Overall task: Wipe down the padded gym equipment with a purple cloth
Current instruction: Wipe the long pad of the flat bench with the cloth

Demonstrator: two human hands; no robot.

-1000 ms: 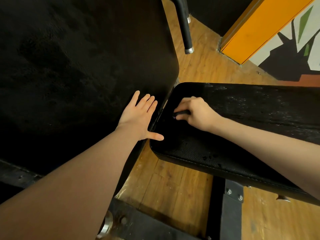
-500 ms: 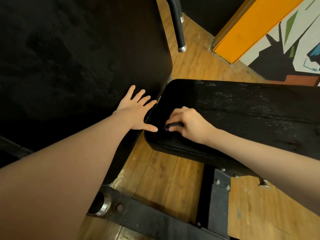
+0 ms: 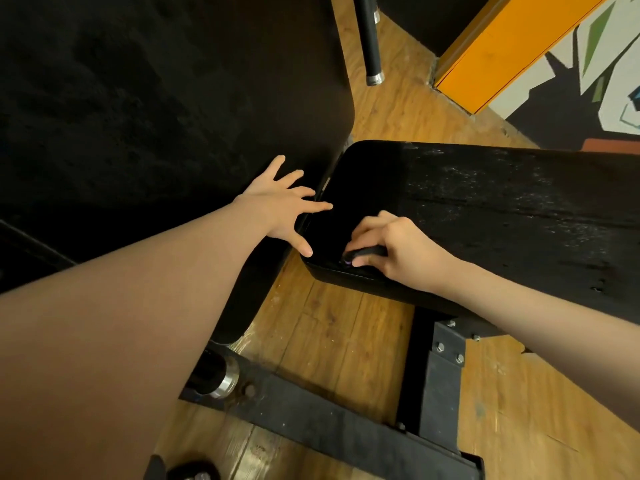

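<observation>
A person's two bare arms reach down over black padded gym equipment above a wooden floor (image 3: pixel 332 327). The left hand (image 3: pixel 280 206) lies flat with fingers straight and spread, across the edge of the large back pad (image 3: pixel 156 109) where it meets the seat pad (image 3: pixel 485 209); its thumb points toward the seat pad's near-left corner and one finger stretches over the narrow gap between the two pads. The right hand (image 3: pixel 398 251) sits at the near edge of the seat pad, close to that same corner, fingers curled tight around a small dark wad. Only a sliver of purple shows at the fingertips, so the purple cloth (image 3: pixel 347 260) is almost wholly hidden inside the grip and hard to tell from the black upholstery. The seat pad's surface looks scuffed and speckled toward its far side; its right end runs out of view. Below, a black steel frame (image 3: pixel 329 417) with bolts crosses the floor, partly covered by the left forearm. A black bar (image 3: pixel 369 39) with a metal tip hangs at the top, its upper part cut off. An orange panel (image 3: pixel 502 46) and a painted wall (image 3: pixel 588 81) fill the upper right corner.
</observation>
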